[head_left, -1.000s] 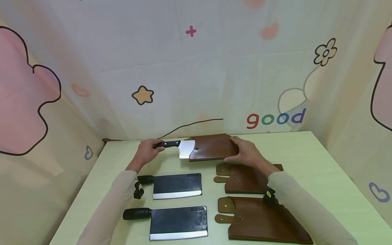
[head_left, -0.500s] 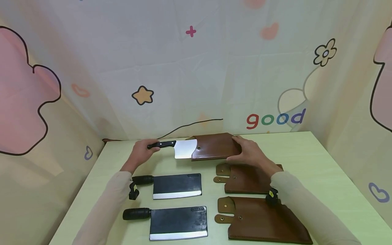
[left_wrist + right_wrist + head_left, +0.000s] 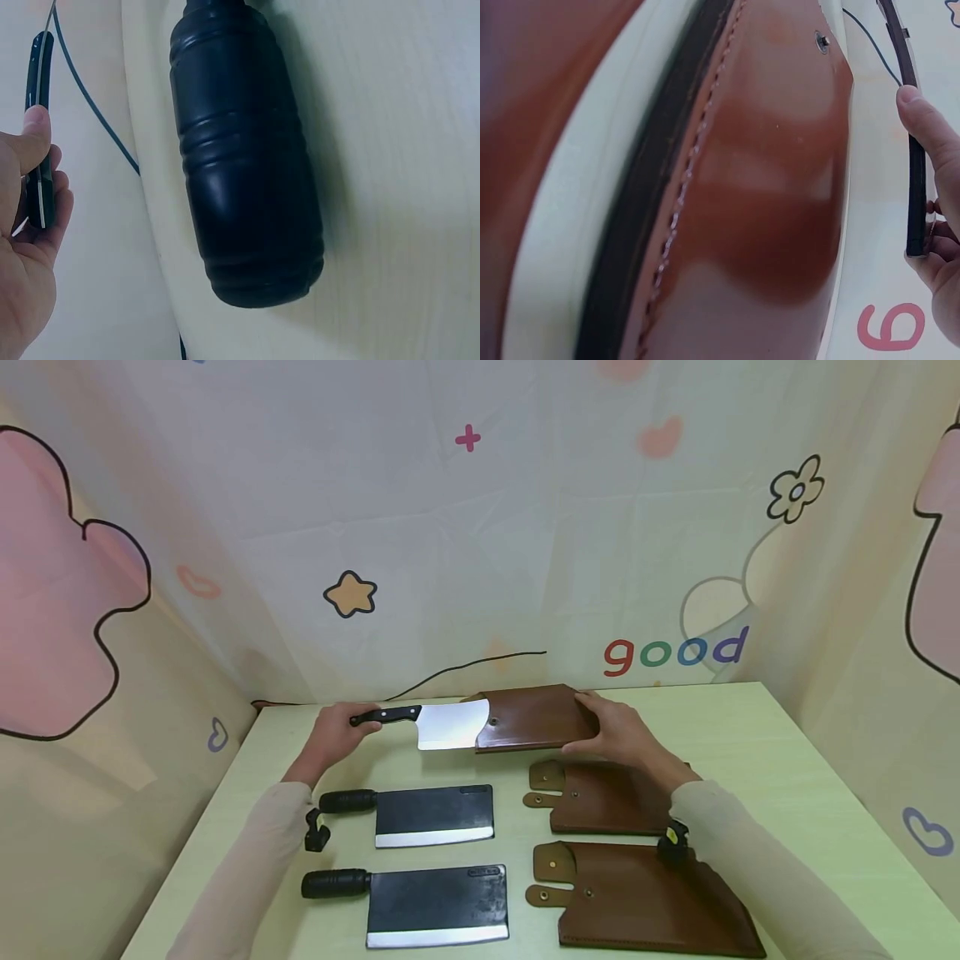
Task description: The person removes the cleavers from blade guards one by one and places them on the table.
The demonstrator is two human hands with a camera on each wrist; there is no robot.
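My left hand (image 3: 335, 732) grips the black riveted handle (image 3: 386, 715) of a cleaver at the back of the table. Its shiny blade (image 3: 452, 725) points right, and the far end is hidden in a brown leather sheath (image 3: 542, 718). My right hand (image 3: 621, 727) holds that sheath by its right end, thumb on the near side. In the left wrist view, thumb and fingers close round the handle (image 3: 39, 195). The right wrist view has the sheath edge-on (image 3: 916, 187) between thumb and fingers.
Two dark cleavers (image 3: 435, 814) (image 3: 438, 902) with black handles lie on the pale table (image 3: 772, 752), blades to the right. To their right lie two brown leather sheaths (image 3: 607, 806) (image 3: 645, 902) with snap straps. A printed curtain (image 3: 480, 527) hangs behind the table.
My left hand has moved left with the cleaver, so more of its blade shows outside the sheath. My right hand has shifted slightly right with the sheath.
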